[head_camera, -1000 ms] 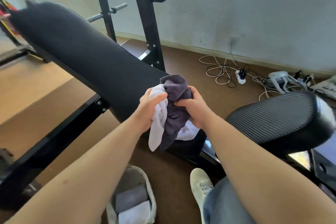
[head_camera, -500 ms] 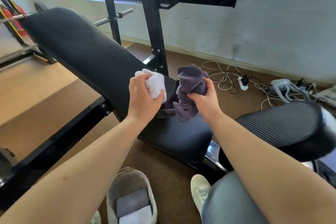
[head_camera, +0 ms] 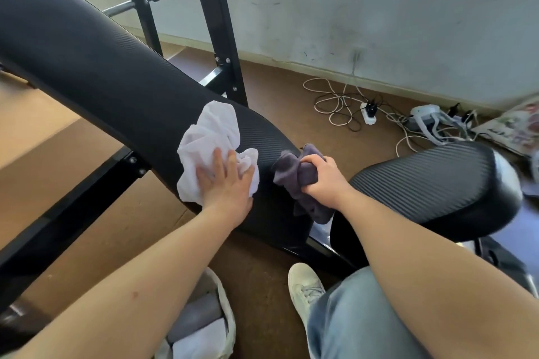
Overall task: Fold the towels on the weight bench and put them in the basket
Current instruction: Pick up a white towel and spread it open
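A crumpled white towel [head_camera: 211,137] lies on the black padded weight bench [head_camera: 96,67]. My left hand [head_camera: 224,183] rests flat on its lower part, fingers spread. My right hand [head_camera: 323,181] is closed around a bunched dark grey towel [head_camera: 291,169] at the bench's lower end, part of it hanging over the edge. The pale basket [head_camera: 226,315] sits on the floor below my left forearm, with a folded grey towel [head_camera: 198,315] and a folded white towel [head_camera: 201,344] inside.
A second black pad [head_camera: 437,181] rises to the right of the bench. Black rack uprights [head_camera: 221,38] stand behind it. White cables and a power strip [head_camera: 368,110] lie by the wall. My shoe [head_camera: 304,288] and jeans leg [head_camera: 358,320] are below.
I pulled the two towels apart and lowered both onto the bench. My left hand went from gripping the white towel to pressing flat on it. The grey towel moved down and right.
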Motion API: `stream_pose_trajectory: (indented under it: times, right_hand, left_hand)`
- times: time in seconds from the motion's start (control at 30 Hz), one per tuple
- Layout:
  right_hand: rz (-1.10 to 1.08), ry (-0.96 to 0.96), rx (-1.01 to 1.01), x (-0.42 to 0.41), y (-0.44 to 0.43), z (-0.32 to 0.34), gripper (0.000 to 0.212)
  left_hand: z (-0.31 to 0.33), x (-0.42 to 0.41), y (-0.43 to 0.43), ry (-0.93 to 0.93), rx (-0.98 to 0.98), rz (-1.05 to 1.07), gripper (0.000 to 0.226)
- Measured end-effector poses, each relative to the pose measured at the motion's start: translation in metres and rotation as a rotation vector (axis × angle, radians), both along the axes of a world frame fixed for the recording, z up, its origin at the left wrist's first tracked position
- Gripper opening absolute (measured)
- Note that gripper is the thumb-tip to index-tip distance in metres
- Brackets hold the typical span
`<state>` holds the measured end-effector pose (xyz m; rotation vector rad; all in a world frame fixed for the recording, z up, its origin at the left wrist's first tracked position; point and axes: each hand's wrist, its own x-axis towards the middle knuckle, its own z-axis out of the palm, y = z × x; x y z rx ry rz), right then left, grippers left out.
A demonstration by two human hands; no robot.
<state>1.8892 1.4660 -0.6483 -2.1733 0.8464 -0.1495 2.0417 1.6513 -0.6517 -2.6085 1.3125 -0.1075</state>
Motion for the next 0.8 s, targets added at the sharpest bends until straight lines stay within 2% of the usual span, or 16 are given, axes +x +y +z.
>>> stream_pose_trajectory:
  times: [0.1, 0.23, 0.3, 0.37, 0.43, 0.5, 0.6, 0.7, 0.8]
  right_hand:
    - [-0.077, -0.297, 0.232, 0.003, 0.003, 0.007, 0.054]
    - [-0.266, -0.739, 0.818, 0.009, 0.009, 0.017, 0.057]
    - [-0.321, -0.740, 0.952, 0.008, 0.005, 0.012, 0.063]
    - [-0.336, -0.476, 0.852, 0.003, 0.000, 0.000, 0.075]
    - [-0.226, -0.060, 0.535, 0.000, 0.000, -0.011, 0.084]
    - [-0.075, 0.205, 0.272, 0.001, 0.002, -0.014, 0.082]
    - [-0.008, 0.296, 0.093, 0.004, 0.004, -0.009, 0.072]
    - [0.020, 0.505, -0.161, -0.002, 0.001, -0.008, 0.063]
    - [0.039, 0.627, -0.250, -0.005, 0.003, -0.007, 0.062]
  left_hand:
    - [0.003, 0.000, -0.006, 0.025, -0.010, -0.077, 0.076]
    - [0.002, 0.000, -0.012, 0.052, -0.030, -0.084, 0.076]
    - [-0.002, -0.001, -0.013, 0.041, -0.035, -0.066, 0.077]
    - [-0.006, -0.003, -0.015, 0.022, -0.029, -0.048, 0.075]
    - [-0.007, -0.004, -0.017, 0.004, -0.023, -0.042, 0.071]
    - [-0.007, -0.005, -0.018, -0.011, -0.019, -0.042, 0.067]
    - [-0.009, -0.005, -0.019, -0.034, -0.006, -0.040, 0.066]
    - [-0.008, -0.007, -0.020, -0.044, -0.004, -0.035, 0.066]
    - [-0.004, -0.007, -0.020, -0.051, -0.018, -0.050, 0.069]
